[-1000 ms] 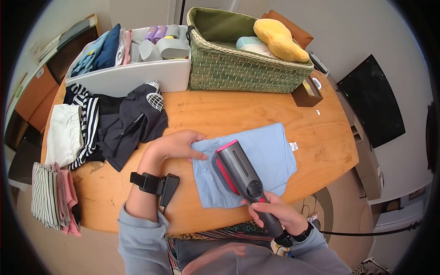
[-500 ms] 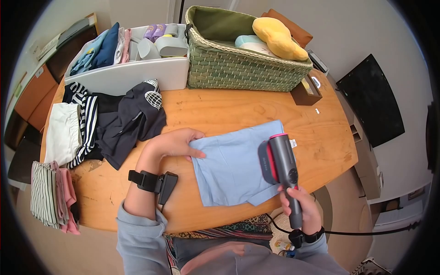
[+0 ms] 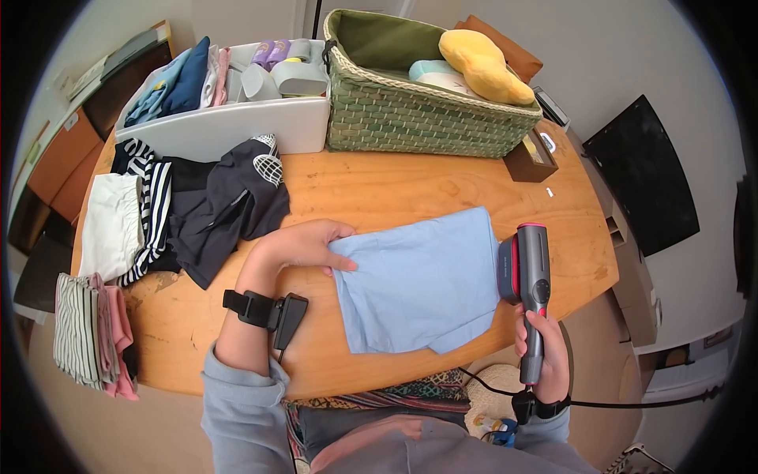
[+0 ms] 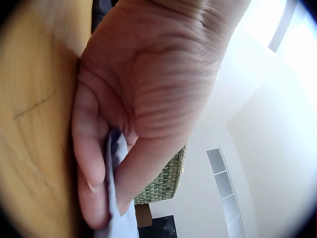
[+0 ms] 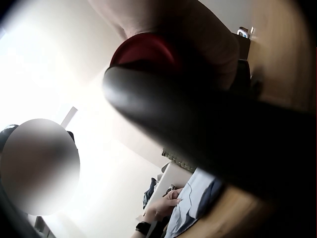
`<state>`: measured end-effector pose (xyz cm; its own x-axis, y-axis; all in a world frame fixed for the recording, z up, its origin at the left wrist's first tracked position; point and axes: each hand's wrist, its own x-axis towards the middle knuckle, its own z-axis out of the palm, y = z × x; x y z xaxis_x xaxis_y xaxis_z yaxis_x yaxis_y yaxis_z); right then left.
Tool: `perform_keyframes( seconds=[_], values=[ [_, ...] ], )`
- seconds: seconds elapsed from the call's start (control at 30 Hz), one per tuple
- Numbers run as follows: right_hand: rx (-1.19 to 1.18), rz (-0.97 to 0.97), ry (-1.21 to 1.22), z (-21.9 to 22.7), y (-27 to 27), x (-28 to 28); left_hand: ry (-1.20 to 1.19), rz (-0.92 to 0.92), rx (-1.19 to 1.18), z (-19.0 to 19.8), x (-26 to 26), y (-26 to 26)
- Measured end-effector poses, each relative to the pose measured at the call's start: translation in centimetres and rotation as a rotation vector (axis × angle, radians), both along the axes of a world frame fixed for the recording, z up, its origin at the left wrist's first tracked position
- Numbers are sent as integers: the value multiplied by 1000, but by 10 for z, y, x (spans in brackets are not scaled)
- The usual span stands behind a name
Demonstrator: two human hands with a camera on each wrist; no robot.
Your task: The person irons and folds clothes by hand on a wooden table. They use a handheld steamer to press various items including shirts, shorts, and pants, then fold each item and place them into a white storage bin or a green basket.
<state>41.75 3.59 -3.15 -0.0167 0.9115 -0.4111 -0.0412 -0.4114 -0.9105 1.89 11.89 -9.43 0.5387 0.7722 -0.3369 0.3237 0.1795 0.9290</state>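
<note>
A light blue folded garment (image 3: 418, 276) lies flat on the wooden table (image 3: 395, 186). Its left edge is pinched between the thumb and fingers of my left hand (image 3: 312, 246); the left wrist view shows the cloth (image 4: 113, 198) passing between them. My right hand (image 3: 549, 351) grips the handle of a grey and pink handheld garment steamer (image 3: 535, 276). The steamer's flat head (image 3: 506, 271) faces left, right at the garment's right edge. Close up in the right wrist view, the dark handle (image 5: 163, 109) and a red button (image 5: 146, 52) hide most of the hand.
Behind the garment stand a white bin (image 3: 229, 130) of clothes and a green woven basket (image 3: 430, 114) with a yellow plush (image 3: 482, 67). To the left lie dark clothes (image 3: 229, 201), white shorts (image 3: 110, 225) and a striped folded stack (image 3: 77, 332). A black cord (image 3: 639, 404) trails right.
My right hand has carried the steamer rightward across the blue garment, from its left half to its right edge, turning it more upright in view. The left hand has kept its place.
</note>
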Motion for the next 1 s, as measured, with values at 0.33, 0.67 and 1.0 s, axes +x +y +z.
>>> perform_keyframes(
  seconds=[0.33,0.67,1.0],
  values=[
    [-287,494,225,20,-27,-57,8,4,10,1,1,0],
    [-484,633,314,-13,-25,-87,26,-40,70,2,1,0],
    [-482,576,297,-2,-27,-77,-82,-93,-11,-4,1,-2]
  ],
)
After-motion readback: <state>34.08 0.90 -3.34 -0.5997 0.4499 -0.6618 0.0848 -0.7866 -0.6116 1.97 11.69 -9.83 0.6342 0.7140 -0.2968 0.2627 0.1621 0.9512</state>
